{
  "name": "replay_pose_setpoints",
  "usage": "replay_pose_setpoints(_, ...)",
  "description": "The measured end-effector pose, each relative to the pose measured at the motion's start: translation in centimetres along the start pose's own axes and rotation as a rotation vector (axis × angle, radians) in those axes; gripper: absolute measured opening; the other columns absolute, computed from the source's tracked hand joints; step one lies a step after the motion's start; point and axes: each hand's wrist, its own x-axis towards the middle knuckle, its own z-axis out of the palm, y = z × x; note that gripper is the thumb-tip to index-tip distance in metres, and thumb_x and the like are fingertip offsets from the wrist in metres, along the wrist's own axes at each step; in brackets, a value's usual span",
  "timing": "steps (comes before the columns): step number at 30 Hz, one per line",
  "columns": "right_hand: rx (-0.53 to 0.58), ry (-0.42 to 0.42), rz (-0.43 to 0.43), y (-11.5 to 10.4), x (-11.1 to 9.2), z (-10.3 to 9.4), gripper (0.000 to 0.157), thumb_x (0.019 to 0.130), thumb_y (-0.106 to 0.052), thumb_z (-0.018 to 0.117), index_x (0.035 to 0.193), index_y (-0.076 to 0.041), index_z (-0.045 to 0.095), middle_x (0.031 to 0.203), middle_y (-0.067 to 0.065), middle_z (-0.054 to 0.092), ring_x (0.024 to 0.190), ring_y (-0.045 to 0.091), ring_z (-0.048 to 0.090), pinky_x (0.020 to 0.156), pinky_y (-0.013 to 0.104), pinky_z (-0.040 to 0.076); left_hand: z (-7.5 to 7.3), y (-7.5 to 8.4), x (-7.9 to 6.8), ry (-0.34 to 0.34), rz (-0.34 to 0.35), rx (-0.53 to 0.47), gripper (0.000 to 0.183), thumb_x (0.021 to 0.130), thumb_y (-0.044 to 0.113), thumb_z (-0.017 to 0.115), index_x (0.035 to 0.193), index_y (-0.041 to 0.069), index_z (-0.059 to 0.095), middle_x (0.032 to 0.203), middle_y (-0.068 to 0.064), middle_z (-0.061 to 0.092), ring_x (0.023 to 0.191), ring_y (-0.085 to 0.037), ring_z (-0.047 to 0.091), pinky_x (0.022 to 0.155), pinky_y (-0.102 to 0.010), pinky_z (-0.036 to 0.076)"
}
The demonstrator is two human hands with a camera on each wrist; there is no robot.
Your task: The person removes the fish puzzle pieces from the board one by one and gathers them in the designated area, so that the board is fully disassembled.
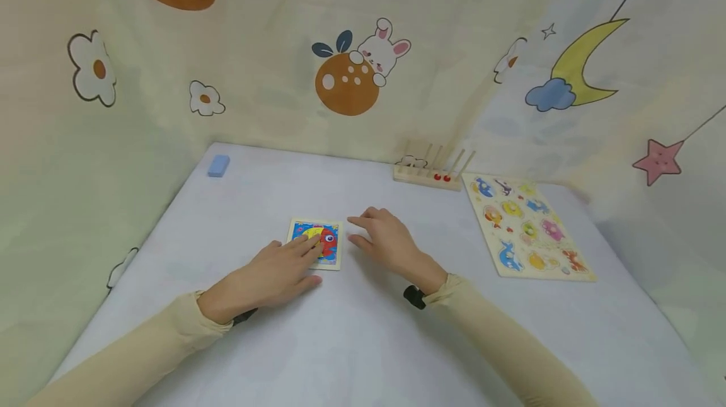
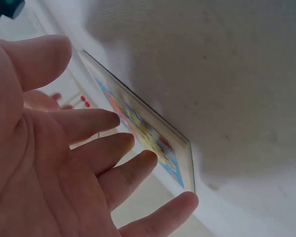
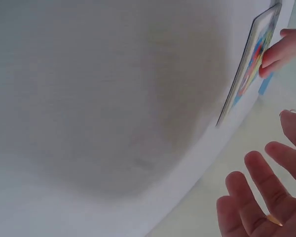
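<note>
A small square fish puzzle [image 1: 331,254] with a pale border lies flat on the white table, showing a yellow and red fish on blue. My left hand [image 1: 282,270] reaches over it with fingers extended, its fingertips on the picture and covering part of the fish. The left wrist view shows the spread fingers against the puzzle [image 2: 187,168] face. Just right of the puzzle, my right hand [image 1: 387,240] hovers above the table, holding nothing. Its fingers are loosely bent and apart in the right wrist view, away from the puzzle [image 3: 237,84].
At the back stands a wooden peg rack [image 1: 426,176] with two red beads. A larger wooden board [image 1: 527,230] with sea-animal pieces lies at the right. A blue block [image 1: 218,166] sits near the far left corner. Patterned cloth [image 1: 261,79] hangs around the table.
</note>
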Motion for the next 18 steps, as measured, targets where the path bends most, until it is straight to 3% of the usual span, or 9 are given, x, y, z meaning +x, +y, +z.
replay_pose_setpoints(8,0.052,-0.080,-0.054,-2.2,4.7,1.4,0.032,0.097,-0.021,0.071,0.129,-0.014,0.073,0.117,0.006,0.073,0.105,0.023,0.066,0.084,0.033,0.055,0.4,0.4,0.7,-0.005,0.053,0.069,0.066,0.104,0.045,0.054,0.154,0.003,0.044,0.164,-0.015,0.039,0.153,-0.033,0.037,0.103,-0.059,0.048)
replay_pose_setpoints(13,0.058,-0.145,-0.064,-2.9,6.7,1.9,0.028,0.099,-0.020,0.068,0.125,-0.014,0.075,0.114,0.004,0.074,0.096,0.019,0.065,0.079,0.030,0.052,0.3,0.6,0.7,0.023,0.075,0.088,0.066,0.104,0.041,0.056,0.153,-0.002,0.043,0.162,-0.019,0.041,0.152,-0.036,0.039,0.109,-0.054,0.047)
replay_pose_setpoints(18,0.095,-0.221,-0.065,-3.4,8.4,2.4,0.024,0.099,-0.019,0.068,0.121,-0.012,0.077,0.116,0.004,0.077,0.102,0.019,0.069,0.089,0.033,0.054,0.2,0.7,0.5,0.051,0.083,0.118,0.064,0.104,0.038,0.057,0.150,-0.005,0.046,0.159,-0.021,0.044,0.147,-0.039,0.044,0.108,-0.052,0.048)
